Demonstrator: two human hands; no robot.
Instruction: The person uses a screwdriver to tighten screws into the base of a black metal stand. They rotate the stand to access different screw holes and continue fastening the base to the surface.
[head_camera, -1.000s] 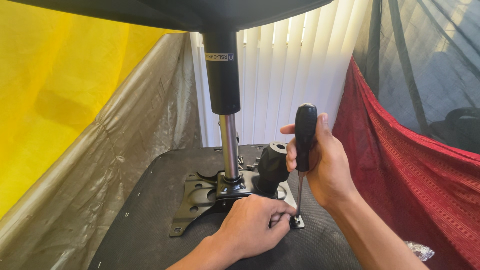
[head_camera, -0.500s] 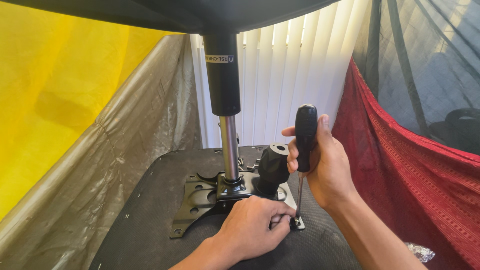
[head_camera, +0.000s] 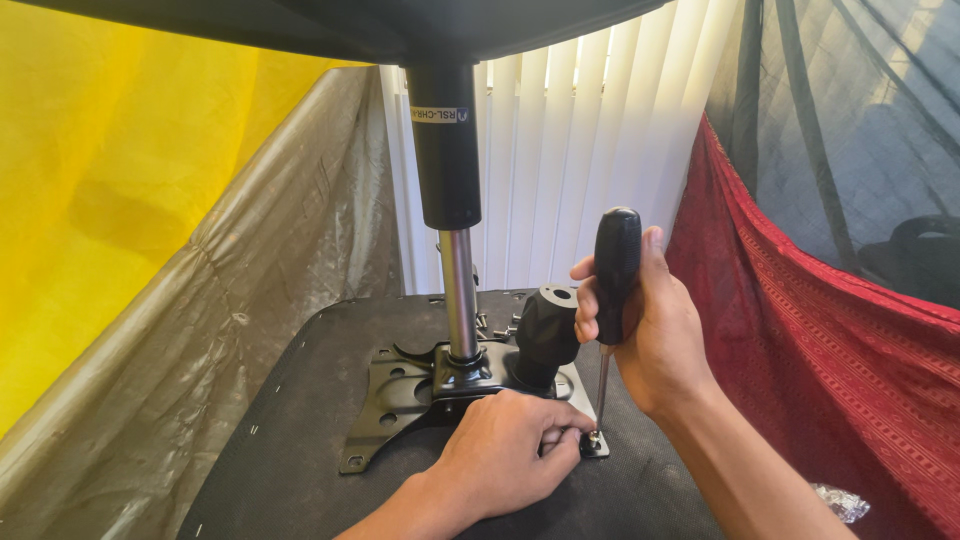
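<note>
White vertical blinds (head_camera: 560, 170) hang at the back, with a yellow sheet (head_camera: 110, 180) and a grey plastic sheet (head_camera: 230, 330) on the left and a red patterned cloth (head_camera: 830, 360) under dark netting (head_camera: 850, 120) on the right. In the middle lies an upturned black chair seat (head_camera: 300, 450), its fabric underside facing up, and a black metal plate (head_camera: 395, 400) with curved slots sits flat on it. A gas cylinder (head_camera: 447, 200), black above and silver below, rises upright from the plate's centre towards a dark base at the top edge. A black knob (head_camera: 545, 330) stands on the plate just right of the cylinder. The right hand (head_camera: 650, 335) is wrapped around the black handle of a screwdriver (head_camera: 612, 290), held upright, its thin shaft running down to a screw (head_camera: 594, 438) at the plate's front right corner. The left hand (head_camera: 510, 455) rests on the plate beside that corner, fingers curled, its fingertips pinching close around the screw and the screwdriver tip. A few loose screws (head_camera: 500, 328) lie on the seat behind the plate
</note>
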